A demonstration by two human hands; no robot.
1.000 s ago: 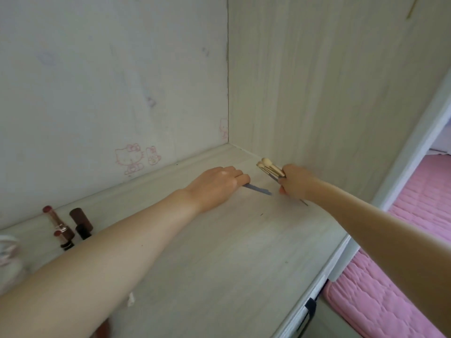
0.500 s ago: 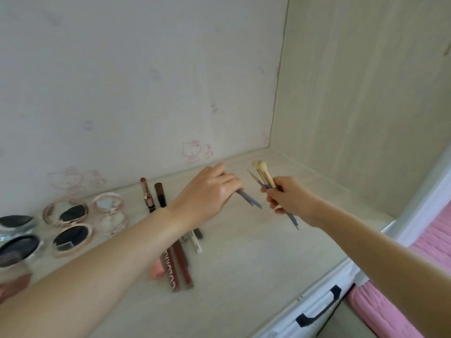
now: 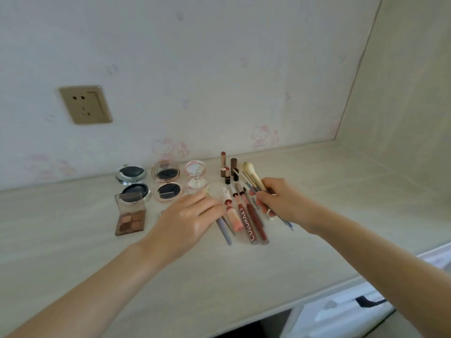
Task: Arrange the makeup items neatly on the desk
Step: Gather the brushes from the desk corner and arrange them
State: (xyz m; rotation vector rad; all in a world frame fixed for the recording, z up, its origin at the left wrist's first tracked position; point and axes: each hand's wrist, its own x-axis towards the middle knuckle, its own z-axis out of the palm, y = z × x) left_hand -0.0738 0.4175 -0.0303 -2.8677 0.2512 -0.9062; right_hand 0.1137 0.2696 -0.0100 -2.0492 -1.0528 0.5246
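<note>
Right hand (image 3: 275, 201) clutching cream-bristled makeup brushes (image 3: 252, 174) beside row of brown lip-gloss tubes (image 3: 253, 223); left hand (image 3: 188, 215) spread over grey pencil (image 3: 224, 230). Risk: brushes scattering tubes on pale wooden bench (image 3: 244, 276).

Two bare forearms reach in from the lower corners and converge near the middle of the frame. The left hand (image 3: 189, 215) is palm-down with fingers extended and slightly spread, its fingertips low over the surface. The right hand (image 3: 277, 200) is curled closed, thumb pressed against the forefinger, gripping a bundle of slim cream-handled makeup brushes (image 3: 253, 175) that fan up and away from its knuckles. The two hands sit near each other but apart. Both wrists are straight.
</note>
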